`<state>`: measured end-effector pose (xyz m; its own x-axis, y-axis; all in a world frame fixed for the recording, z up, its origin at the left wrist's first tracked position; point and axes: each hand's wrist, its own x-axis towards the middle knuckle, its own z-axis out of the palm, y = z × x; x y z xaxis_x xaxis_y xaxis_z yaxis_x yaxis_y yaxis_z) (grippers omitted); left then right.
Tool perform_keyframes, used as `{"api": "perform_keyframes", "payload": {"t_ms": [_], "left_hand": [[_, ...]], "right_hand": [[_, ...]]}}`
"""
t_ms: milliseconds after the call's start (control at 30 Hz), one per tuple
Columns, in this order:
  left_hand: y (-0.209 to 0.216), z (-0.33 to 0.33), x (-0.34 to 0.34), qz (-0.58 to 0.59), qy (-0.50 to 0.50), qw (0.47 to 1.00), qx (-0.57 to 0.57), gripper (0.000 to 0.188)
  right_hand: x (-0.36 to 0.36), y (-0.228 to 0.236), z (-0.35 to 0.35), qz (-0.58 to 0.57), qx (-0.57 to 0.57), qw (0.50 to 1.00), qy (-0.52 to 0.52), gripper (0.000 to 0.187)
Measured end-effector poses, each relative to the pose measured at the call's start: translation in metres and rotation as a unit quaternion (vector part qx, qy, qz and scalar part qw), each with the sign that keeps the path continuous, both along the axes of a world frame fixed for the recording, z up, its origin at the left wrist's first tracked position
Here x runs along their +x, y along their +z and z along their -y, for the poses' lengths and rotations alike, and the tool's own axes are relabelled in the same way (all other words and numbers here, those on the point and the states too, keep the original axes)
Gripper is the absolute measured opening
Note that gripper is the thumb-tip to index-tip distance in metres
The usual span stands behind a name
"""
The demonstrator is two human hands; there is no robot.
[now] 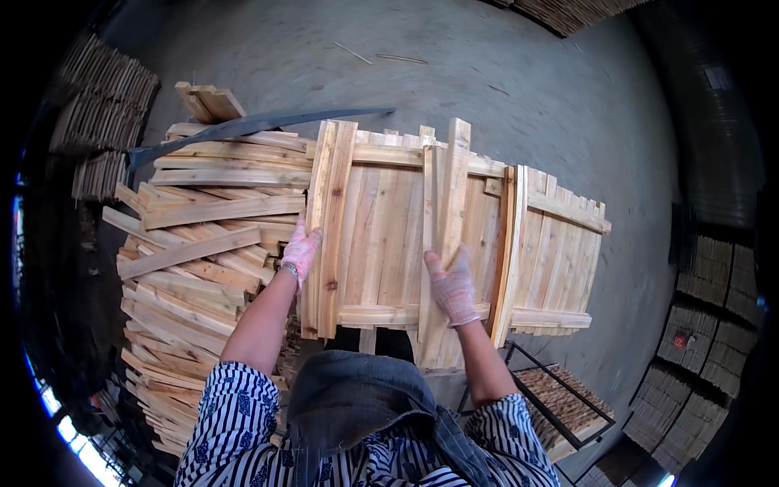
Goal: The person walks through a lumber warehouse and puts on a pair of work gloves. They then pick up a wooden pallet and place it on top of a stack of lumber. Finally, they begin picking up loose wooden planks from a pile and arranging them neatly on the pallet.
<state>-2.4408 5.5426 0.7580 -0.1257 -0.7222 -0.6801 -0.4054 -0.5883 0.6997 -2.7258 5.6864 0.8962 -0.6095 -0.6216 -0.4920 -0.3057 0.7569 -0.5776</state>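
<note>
- Taking clock from view centre, 12 away from body.
- Gripping pale wooden board [454,187] in right hand [452,284] at 4; gloved thumb and fingers closed on it, board running from 1 down toward 6, slightly tilted.
- Touching left edge of paired planks [329,227] with gloved left hand [301,248] at 9; can't tell if clamped or just bracing.
- Seeing slatted panel [367,235] under board and planks, spanning 9 to 3, with rails crossing its slats near top and bottom edges.
- Seeing second plank pair [509,243] across panel at 3, right of right hand.
- Just beyond left hand, at 9: heap of loose boards [199,213], criss-crossed, with dark grey strip [268,122] over its far side toward 11.
- Farther out: dark metal frame [568,428] at 4, stacked slats [698,341] also toward 4, more bundles [97,122] at 10.
</note>
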Motion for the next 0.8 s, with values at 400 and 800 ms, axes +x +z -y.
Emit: {"api": "perform_keyframes", "payload": {"t_ms": [400,800], "left_hand": [[0.054,0.001,-0.033,0.036,-0.022,0.999,0.019,0.067],[0.044,0.001,-0.029,0.042,-0.039,0.998,0.012,0.070]], "right_hand": [[0.126,-0.056,0.048,-0.227,-0.020,0.937,0.266,0.053],[0.086,-0.094,0.089,0.190,0.074,0.978,0.051,0.097]]}}
